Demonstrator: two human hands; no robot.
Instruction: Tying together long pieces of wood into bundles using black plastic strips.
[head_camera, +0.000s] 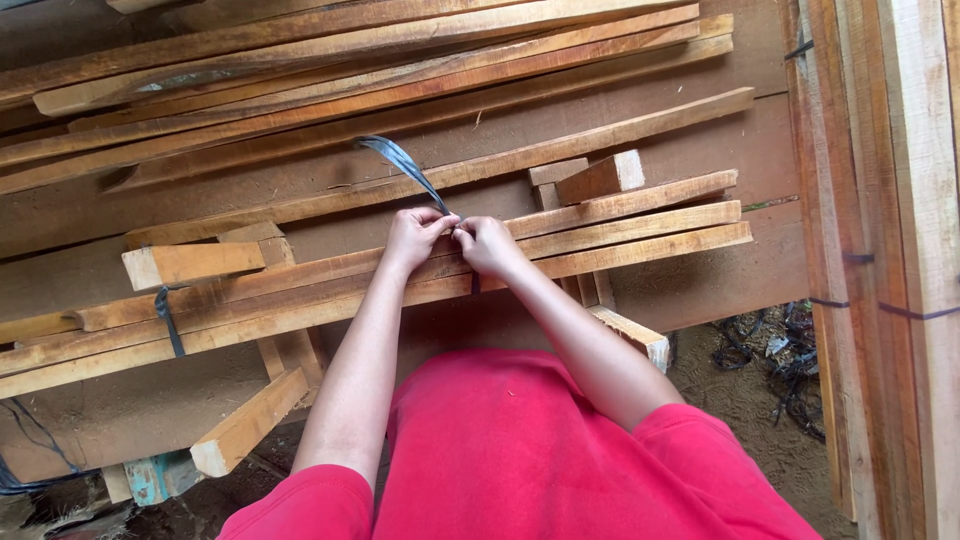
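While both hands — left hand (415, 237), right hand (488, 245) — pinch it, the dark strap (402, 165) slants up-left.

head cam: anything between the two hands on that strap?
Nothing but the dark plastic strap itself. In the head view, left hand and right hand pinch it almost fingertip to fingertip over the bundle of wooden slats.

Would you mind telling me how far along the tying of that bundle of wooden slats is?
Done: a dark strap already binds the slats near their left end. In hand: the left hand and right hand meet over the middle of the bundle, pinching a second dark strap whose loose end sticks up. Left: that tie looks unfinished; the right end shows no strap.
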